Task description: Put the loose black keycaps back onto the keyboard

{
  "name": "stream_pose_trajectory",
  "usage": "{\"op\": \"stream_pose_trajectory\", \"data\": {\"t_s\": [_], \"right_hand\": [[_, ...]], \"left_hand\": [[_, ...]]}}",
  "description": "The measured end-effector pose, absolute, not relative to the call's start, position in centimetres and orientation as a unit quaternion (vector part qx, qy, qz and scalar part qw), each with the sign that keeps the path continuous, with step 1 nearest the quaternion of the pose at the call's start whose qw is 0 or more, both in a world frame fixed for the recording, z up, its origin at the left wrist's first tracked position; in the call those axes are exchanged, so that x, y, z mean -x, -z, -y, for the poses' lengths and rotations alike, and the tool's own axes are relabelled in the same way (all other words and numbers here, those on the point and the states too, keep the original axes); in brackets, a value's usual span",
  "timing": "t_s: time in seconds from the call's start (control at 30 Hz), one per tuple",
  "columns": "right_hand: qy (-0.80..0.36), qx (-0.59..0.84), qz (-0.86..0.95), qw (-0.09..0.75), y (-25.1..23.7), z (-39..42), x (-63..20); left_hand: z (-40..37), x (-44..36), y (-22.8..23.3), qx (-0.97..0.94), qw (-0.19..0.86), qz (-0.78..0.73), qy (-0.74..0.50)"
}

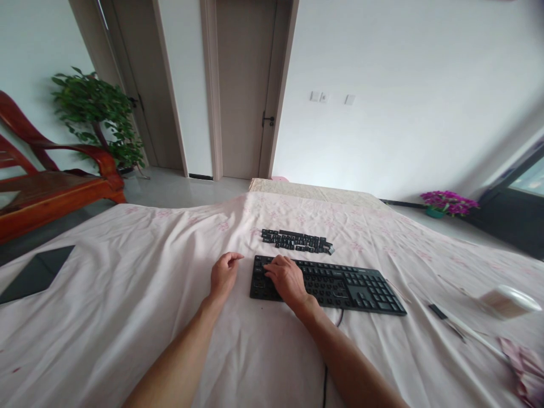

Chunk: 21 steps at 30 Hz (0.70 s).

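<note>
A black keyboard (340, 285) lies on the pale pink floral sheet (127, 294) in front of me. My right hand (285, 277) rests on the keyboard's left end, fingers curled down onto the keys. My left hand (224, 273) sits on the sheet just left of the keyboard, fingers loosely curled with nothing visible in them. A cluster of several loose black keycaps (296, 241) lies in rows on the sheet just beyond the keyboard. The keyboard's cable (326, 374) runs back toward me between my forearms.
A dark flat pad (36, 273) lies at the sheet's left edge. A white box (508, 301) and a thin black-tipped tool (446, 318) lie at the right. A red wooden bench (51, 190), a green plant (100, 116) and purple flowers (448, 202) stand on the floor.
</note>
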State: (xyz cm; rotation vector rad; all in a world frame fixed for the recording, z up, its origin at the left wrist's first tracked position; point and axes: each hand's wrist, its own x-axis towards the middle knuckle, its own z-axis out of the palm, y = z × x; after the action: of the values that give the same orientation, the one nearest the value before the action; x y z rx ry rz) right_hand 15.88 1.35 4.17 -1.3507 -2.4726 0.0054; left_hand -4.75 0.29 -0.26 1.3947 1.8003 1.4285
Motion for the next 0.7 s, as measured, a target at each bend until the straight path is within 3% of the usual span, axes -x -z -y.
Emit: {"op": "stream_pose_trajectory", "data": {"t_s": [0.7], "right_hand": [[0.07, 0.459, 0.881, 0.091, -4.19, -0.54, -14.88]], "left_hand": [[-0.28, 4.68, 0.11, -0.509, 0.222, -0.655, -0.513]]}}
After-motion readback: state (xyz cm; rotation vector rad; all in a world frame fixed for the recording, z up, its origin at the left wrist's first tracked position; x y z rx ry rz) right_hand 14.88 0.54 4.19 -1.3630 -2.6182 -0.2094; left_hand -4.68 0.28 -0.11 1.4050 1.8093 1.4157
